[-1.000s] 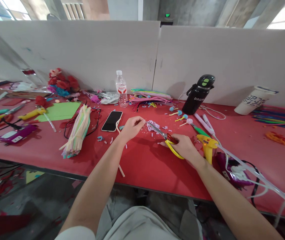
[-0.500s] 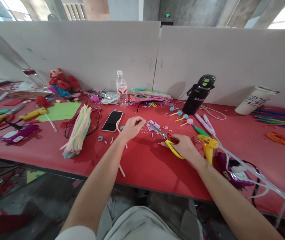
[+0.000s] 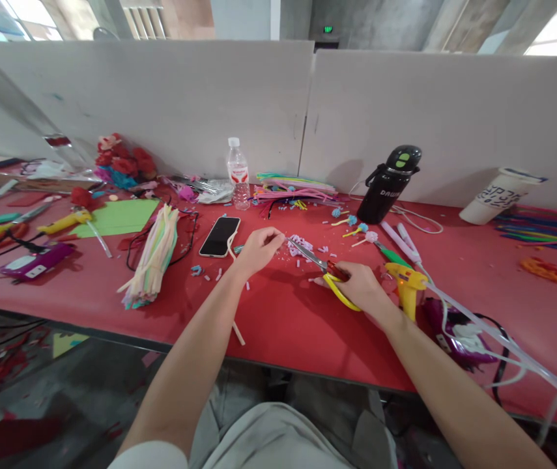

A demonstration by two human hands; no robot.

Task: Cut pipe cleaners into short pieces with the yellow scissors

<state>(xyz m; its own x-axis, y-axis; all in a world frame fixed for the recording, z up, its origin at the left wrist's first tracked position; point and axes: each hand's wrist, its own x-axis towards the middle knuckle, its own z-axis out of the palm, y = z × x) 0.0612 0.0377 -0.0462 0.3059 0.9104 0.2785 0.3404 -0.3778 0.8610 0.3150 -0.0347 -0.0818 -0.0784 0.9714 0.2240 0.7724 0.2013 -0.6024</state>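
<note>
My right hand (image 3: 360, 284) is closed on yellow-handled scissors (image 3: 339, 293), whose blades point up and left toward my left hand. My left hand (image 3: 260, 250) is pinched at the blade tips; what it grips there is too small to make out. Beneath and behind the blades lies a small heap of lilac cut pieces (image 3: 300, 245). A pale strip (image 3: 238, 333) shows on both sides of my left forearm, which covers its middle. Close by on the left rests a black-screened phone (image 3: 220, 237).
A bundle of pale pipe cleaners (image 3: 154, 258) lies left of the phone. A clear bottle (image 3: 238, 174) and a black flask (image 3: 388, 185) stand near the grey partition. At right are a yellow glue gun (image 3: 408, 286) and a white cup (image 3: 499, 197).
</note>
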